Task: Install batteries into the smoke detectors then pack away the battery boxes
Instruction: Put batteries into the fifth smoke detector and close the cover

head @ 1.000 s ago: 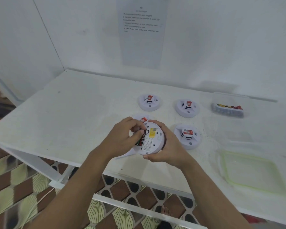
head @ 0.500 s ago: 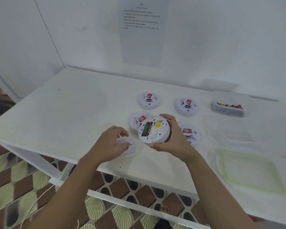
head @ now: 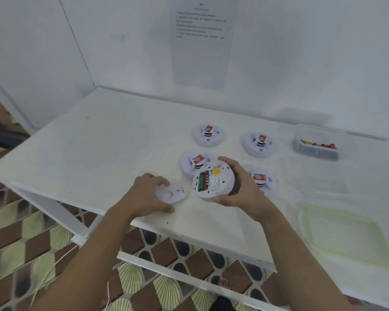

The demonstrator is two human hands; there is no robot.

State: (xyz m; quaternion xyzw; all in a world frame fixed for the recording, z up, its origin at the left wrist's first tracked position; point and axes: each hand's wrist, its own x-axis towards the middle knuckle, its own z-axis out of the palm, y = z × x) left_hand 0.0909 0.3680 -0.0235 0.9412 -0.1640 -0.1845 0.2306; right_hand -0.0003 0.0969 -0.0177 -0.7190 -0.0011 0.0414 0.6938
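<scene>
My right hand point(head: 245, 189) grips a round white smoke detector point(head: 213, 180) tilted back-side up above the table, its battery bay showing a green and a red battery. My left hand point(head: 146, 194) curls its fingers round the flat white back cover point(head: 172, 193), which lies on the table just left of the detector. Several more detectors sit face up with red tags: one at the far left point(head: 208, 135), one at the far right point(head: 261, 144), one point(head: 194, 162) partly behind the held unit, and one point(head: 262, 179) behind my right hand.
A clear plastic box point(head: 317, 142) holding batteries stands at the back right. Its clear green-rimmed lid point(head: 346, 234) lies flat near the front right. The table's front edge point(head: 189, 234) runs just under my wrists. A printed sheet point(head: 200, 41) hangs on the wall.
My left hand left the detector's battery bay, moved down and left to the table and took hold of the back cover. My right hand shifted the detector slightly right.
</scene>
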